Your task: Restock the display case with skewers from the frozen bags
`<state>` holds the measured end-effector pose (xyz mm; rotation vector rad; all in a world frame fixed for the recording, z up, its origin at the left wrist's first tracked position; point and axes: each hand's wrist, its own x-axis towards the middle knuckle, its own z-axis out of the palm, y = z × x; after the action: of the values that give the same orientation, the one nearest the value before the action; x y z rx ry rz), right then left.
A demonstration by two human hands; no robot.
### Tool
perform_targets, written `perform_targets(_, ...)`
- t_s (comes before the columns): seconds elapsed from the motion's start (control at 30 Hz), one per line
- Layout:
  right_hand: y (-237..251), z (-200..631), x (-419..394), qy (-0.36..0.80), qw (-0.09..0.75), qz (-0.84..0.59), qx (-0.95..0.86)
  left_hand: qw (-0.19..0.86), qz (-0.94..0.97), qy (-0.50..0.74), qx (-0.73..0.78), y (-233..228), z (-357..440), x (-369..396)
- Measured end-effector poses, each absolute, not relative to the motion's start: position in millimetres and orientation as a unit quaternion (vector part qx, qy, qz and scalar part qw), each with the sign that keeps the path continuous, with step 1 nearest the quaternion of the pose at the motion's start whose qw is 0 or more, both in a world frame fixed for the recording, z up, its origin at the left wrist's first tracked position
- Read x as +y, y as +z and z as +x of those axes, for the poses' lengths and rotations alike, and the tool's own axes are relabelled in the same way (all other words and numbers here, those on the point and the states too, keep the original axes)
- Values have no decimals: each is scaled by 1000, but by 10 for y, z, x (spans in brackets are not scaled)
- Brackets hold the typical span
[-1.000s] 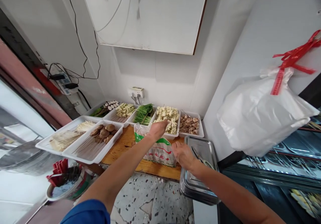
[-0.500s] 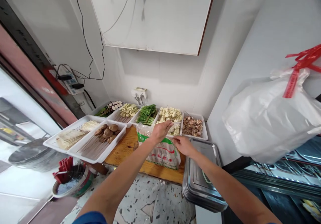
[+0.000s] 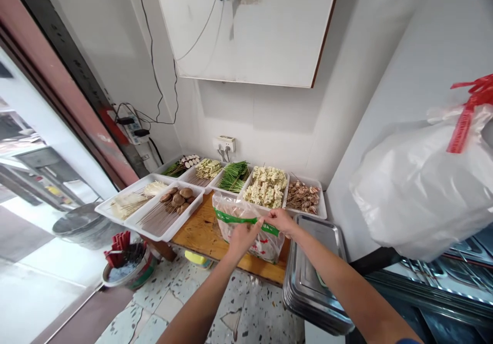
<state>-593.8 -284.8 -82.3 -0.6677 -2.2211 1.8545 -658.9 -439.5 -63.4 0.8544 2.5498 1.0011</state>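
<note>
A clear plastic bag [image 3: 270, 250] with a green band and red print stands on the wooden bench [image 3: 192, 226]. Its pale contents are hard to make out. At the bag's front, my left hand [image 3: 243, 239] is closed on the film near the green band. My right hand [image 3: 283, 222] pinches the bag's upper right part, its fingertips close to my left thumb. Just behind the bag is a white tray of skewered cauliflower [image 3: 265, 187]. Beside it, another tray holds brownish skewered pieces [image 3: 302, 197].
Left of the bag are trays of mushroom skewers [image 3: 175, 200], pale enoki-like skewers [image 3: 133, 203] and green vegetable skewers [image 3: 234, 176]. Stacked metal trays [image 3: 318, 277] sit at the right. A white plastic bag [image 3: 419, 179] hangs at far right. A bucket [image 3: 131, 274] stands on the floor.
My left hand has come down from above the bag to its front. The bag's top has folded down, uncovering the cauliflower. The view has shifted slightly left.
</note>
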Motion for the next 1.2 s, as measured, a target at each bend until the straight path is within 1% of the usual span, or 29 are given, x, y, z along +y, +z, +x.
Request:
perform_targets(0.07,-803,-5911,-2849,657,46,-183,-730,160,282,351,879,-766,-6593,-4329)
perform_targets(0.17,-799,-5883,-2829,697,-32,-144,-702,163,309,345,871,-786,-6625,-4233)
perform_targets(0.23,-812,-5886,-2804,688,-58,-144,-709,159,338,334,865,-740,-6644,-4192)
perform_targets(0.27,-812,-5894,-2790,667,-53,-149,-728,156,358,331,859,-715,-6650,-4179)
perform_targets(0.33,-773,-5914,-2769,568,-16,-165,-806,151,391,325,848,-671,-6647,-4170)
perform_targets(0.4,-671,-5925,-2774,387,50,-181,-903,127,394,305,857,-642,-6618,-4190)
perform_targets(0.47,-533,-5913,-2820,189,107,-185,-958,69,385,281,876,-626,-6564,-4232)
perform_targets(0.5,-466,-5896,-2856,119,119,-171,-971,40,379,272,884,-622,-6533,-4255)
perform_targets(0.53,-409,-5874,-2898,78,120,-148,-979,17,374,264,889,-620,-6502,-4275)
perform_targets(0.57,-366,-5850,-2940,65,108,-118,-985,1,370,257,893,-618,-6474,-4290)
perform_targets(0.67,-316,-5792,-3034,119,29,-32,-992,-11,356,238,903,-609,-6415,-4297)
perform_targets(0.73,-319,-5790,-3065,122,1,-61,-991,-6,352,223,909,-593,-6393,-4292)
perform_targets(0.83,-330,-5851,-3093,50,29,-138,-989,2,349,211,913,-556,-6376,-4314)
perform_targets(0.97,-353,-5998,-3099,-2,67,-163,-984,6,351,187,918,-489,-6388,-4398)
perform_targets(1.1,-352,-6107,-3013,6,51,-202,-978,19,356,152,922,-428,-6429,-4468)
perform_targets(1.2,-304,-6114,-2945,60,31,-240,-968,14,349,150,925,-411,-6471,-4499)
